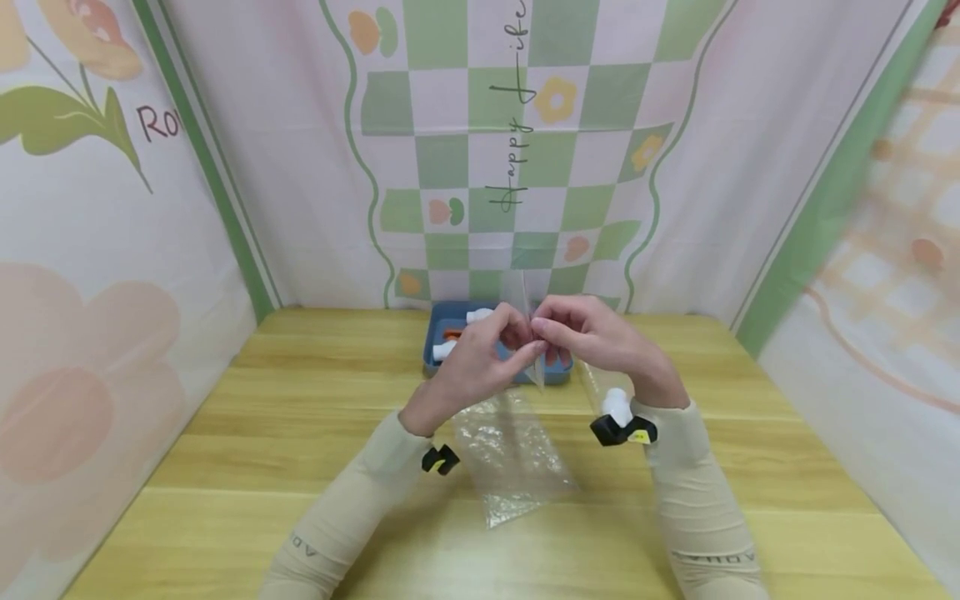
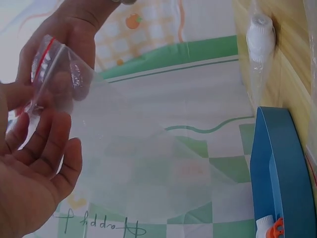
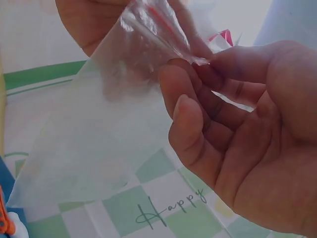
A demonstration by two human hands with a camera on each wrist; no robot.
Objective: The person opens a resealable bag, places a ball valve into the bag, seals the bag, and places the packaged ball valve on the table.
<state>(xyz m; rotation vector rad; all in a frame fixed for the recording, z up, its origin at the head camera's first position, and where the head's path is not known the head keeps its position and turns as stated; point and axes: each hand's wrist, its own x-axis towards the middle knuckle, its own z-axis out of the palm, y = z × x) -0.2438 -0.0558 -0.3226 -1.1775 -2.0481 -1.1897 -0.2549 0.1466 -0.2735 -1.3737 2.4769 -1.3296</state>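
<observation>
Both hands are raised above the table, close together, at the top edge of a clear zip-lock bag (image 2: 133, 144) with a red line along its seal. My left hand (image 1: 480, 358) pinches the bag's edge between thumb and fingers. Facing it, my right hand (image 1: 600, 337) pinches the same edge, as the right wrist view shows up close. The bag (image 3: 94, 129) hangs down from the fingers and looks flat, with nothing seen inside. Behind the hands in the head view stands a blue tray (image 1: 555, 378), partly hidden by them.
White bottle-like pieces (image 1: 444, 351) and an orange item (image 1: 452, 333) lie in the tray. A clear plastic bag (image 1: 517, 454) lies flat on the wooden table (image 1: 315, 450). Right of it, a white bottle-like piece (image 2: 261, 42) lies in another clear bag. Printed curtains surround the table.
</observation>
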